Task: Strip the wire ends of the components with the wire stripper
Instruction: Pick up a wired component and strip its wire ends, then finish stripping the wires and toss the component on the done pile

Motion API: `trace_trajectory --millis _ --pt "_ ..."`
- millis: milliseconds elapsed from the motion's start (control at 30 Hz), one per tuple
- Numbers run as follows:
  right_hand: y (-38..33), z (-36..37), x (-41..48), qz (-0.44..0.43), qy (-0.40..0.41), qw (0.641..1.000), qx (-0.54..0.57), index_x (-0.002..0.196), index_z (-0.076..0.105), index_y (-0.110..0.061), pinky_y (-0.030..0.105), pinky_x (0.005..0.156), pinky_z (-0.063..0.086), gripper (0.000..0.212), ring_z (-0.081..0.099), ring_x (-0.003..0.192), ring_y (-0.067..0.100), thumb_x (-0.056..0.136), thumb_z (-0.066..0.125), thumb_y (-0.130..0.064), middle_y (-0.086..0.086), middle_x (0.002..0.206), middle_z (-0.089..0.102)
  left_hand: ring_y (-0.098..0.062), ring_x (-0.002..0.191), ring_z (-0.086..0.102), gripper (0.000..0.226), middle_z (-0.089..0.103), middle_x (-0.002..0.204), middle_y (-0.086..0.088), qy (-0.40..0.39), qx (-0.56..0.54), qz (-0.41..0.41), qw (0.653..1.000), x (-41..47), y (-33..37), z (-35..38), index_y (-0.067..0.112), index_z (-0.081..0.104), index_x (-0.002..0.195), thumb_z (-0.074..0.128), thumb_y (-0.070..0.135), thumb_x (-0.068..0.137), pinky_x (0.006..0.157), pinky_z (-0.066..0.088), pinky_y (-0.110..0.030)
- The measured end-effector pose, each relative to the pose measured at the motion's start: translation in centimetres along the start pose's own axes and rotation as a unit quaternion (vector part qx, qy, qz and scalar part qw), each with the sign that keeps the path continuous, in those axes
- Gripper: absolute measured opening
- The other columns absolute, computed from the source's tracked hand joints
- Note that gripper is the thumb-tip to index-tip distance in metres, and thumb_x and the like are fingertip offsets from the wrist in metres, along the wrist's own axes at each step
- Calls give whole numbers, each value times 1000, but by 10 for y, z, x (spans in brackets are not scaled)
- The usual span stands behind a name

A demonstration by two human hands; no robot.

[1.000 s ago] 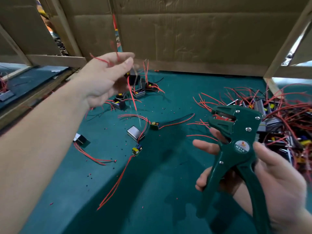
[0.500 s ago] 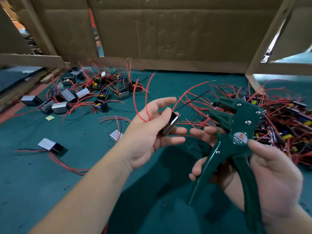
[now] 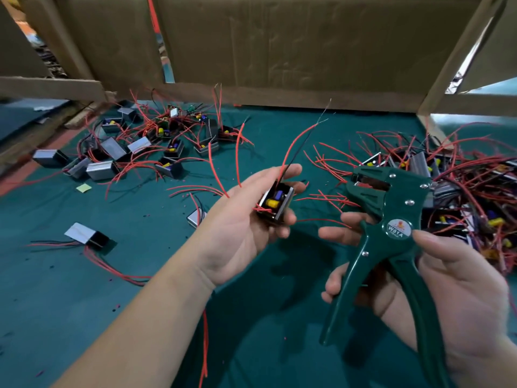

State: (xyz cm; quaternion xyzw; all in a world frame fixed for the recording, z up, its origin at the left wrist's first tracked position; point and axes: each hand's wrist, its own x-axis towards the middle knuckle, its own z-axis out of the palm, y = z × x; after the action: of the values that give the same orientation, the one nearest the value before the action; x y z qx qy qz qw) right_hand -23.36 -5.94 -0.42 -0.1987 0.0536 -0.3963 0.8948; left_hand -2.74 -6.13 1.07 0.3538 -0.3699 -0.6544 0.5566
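One stripper (image 3: pixel 391 233), handles spread, is gripped in the right hand (image 3: pixel 453 278). The left hand (image 3: pixel 240 231) curls round one component (image 3: pixel 275 204), with two wires (image 3: pixel 305 132) rising from it. One loose unit (image 3: pixel 86 236) lies on the mat (image 3: pixel 56 303), and another (image 3: pixel 195 218) lies behind the left wrist. Beyond are two piles, left (image 3: pixel 156 144) and right (image 3: pixel 461 191), too tangled to count.

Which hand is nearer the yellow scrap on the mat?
Left. The left hand, holding a component, sits right of the yellow scrap; the right hand, gripping the wire stripper, is farther right still.
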Motion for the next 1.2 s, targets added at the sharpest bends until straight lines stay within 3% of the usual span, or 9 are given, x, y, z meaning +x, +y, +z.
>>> trace_trajectory --millis 233,400,533,667,833,967,1067,1200 --pt "-1 0 2 9 -2 1000 7 135 18 21 66 95 28 52 44 102 61 97 35 -10 50 126 35 -6 55 54 26 71 88 6 25 102 74 992 -1 -8 -7 20 63 106 53 24 83 54 47 -16" --pt "-7 5 0 0 -18 1000 -9 135 25 19 65 97 27 50 47 106 57 97 34 -11 46 127 39 -8 52 51 22 68 86 8 3 128 77 989 -3 -8 -11 27 73 97 55 18 89 49 45 -18" --pt "-6 6 -3 -14 22 993 -113 127 47 11 58 81 49 57 60 85 51 83 62 -20 40 107 57 -7 47 43 21 65 78 6 13 115 75 990 -4 -6 -8 27 76 85 56 20 83 43 40 -20" --pt "-6 7 -5 6 72 980 -183 118 58 5 53 66 54 74 62 68 46 57 80 -30 38 91 62 -8 41 38 8 50 72 -8 56 134 85 986 -2 -7 -5 23 73 69 67 20 74 38 37 -20" --pt "-4 12 -5 114 -18 986 -120 116 58 7 49 74 52 49 63 79 44 81 65 -27 34 94 62 -7 39 36 8 59 62 4 28 124 107 986 -4 -5 -8 20 75 72 75 24 65 38 37 -19" --pt "0 10 -9 120 -18 975 -184 112 62 3 47 71 52 52 64 76 42 76 69 -33 30 93 65 -6 41 37 28 64 65 5 -22 111 108 988 -7 3 -13 20 74 72 86 37 54 40 37 -18" --pt "1 9 -10 116 3 969 -218 108 66 1 50 72 53 56 64 73 43 67 75 -37 30 90 66 -7 43 39 36 67 70 5 -38 111 108 987 -9 6 -14 20 74 73 82 52 58 42 37 -17" --pt "2 9 -8 123 -27 977 -170 113 61 7 45 72 53 50 64 78 42 79 68 -29 32 94 64 -8 39 37 15 65 64 3 0 137 109 985 -7 5 -15 18 73 66 80 30 59 40 34 -19"
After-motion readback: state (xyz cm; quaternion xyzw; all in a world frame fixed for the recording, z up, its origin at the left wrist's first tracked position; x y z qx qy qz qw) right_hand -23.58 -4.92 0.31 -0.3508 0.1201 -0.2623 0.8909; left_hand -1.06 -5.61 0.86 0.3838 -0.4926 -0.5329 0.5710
